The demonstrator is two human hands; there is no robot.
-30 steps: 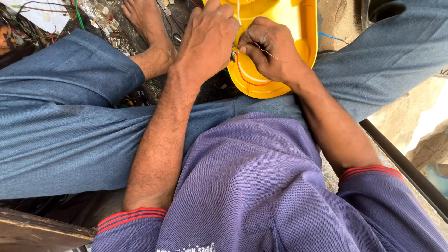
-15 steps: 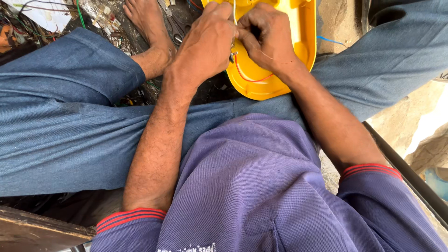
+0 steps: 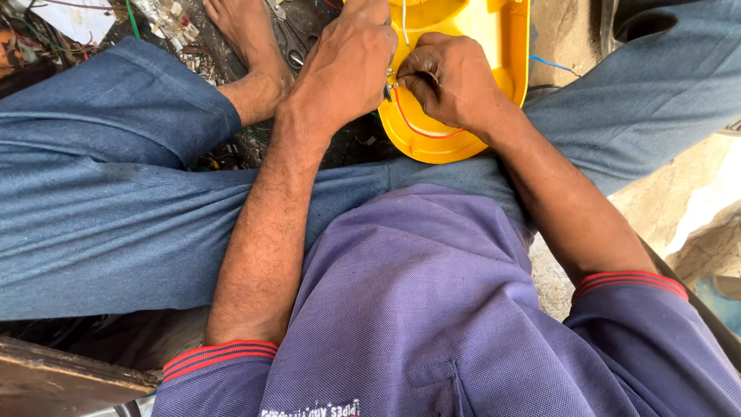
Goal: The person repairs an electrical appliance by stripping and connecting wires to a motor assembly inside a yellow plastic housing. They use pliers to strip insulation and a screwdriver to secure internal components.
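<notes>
The person sits cross-legged on the floor, and both hands meet over a yellow plastic housing (image 3: pixel 463 116) that lies between the knees. The left hand (image 3: pixel 347 66) is curled into a closed grip at the near-left rim of the housing; its fingers fold over something small, though what they press on is hidden under the knuckles. The right hand (image 3: pixel 448 77) sits just beside it, touching or nearly so, with fingertips drawn together in a pinch on the end of a red wire (image 3: pixel 421 130). From that grip the red wire loops toward the person along the inside of the housing's rounded end. A white wire (image 3: pixel 404 23) runs away from the grips, up the open shell. Left of the left grip, a bare foot (image 3: pixel 247 38) rests on the floor (image 3: pixel 177 23) among scraps and wire offcuts, and what looks like a pair of scissors (image 3: pixel 293 54) lies just past it. Judging by the loose loop and the open shell, the wiring seems only partly joined: the red lead is in hand, not yet settled, and the housing has yet to be closed.
</notes>
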